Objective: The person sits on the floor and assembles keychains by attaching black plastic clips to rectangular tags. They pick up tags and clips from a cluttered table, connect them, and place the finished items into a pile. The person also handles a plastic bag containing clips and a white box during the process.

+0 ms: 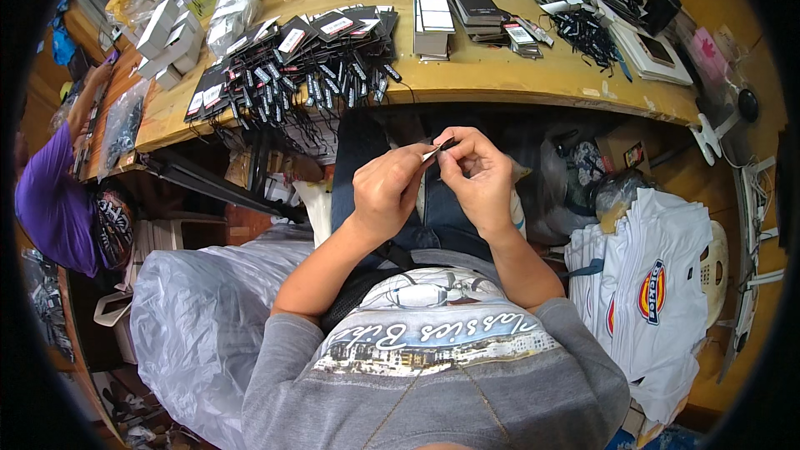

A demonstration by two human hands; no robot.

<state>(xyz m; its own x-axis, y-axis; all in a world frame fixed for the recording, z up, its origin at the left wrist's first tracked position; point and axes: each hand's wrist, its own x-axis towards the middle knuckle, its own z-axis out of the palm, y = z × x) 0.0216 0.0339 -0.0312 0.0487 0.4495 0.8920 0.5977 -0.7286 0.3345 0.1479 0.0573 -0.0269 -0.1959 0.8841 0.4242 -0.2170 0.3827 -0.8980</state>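
Observation:
In front of my lap, my left hand (388,187) and my right hand (479,177) meet, fingertips pinched together. Between them is a small black-and-white tag (431,153), seen nearly edge-on. The left fingers grip its pale side, and the right thumb and forefinger close on its dark end. Most of it is covered by the fingers. Beyond my hands, on the yellow table (533,77), lies a spread heap of black hang tags (333,29) with black cords and small white-marked seals dangling over the front edge.
Stacked cards (432,21), black tags (475,5) and a tangle of black cords (583,33) lie along the table. Folded white T-shirts (637,292) are piled at my right. A big plastic bag (196,308) bulges at my left. A person in purple (58,192) works at far left.

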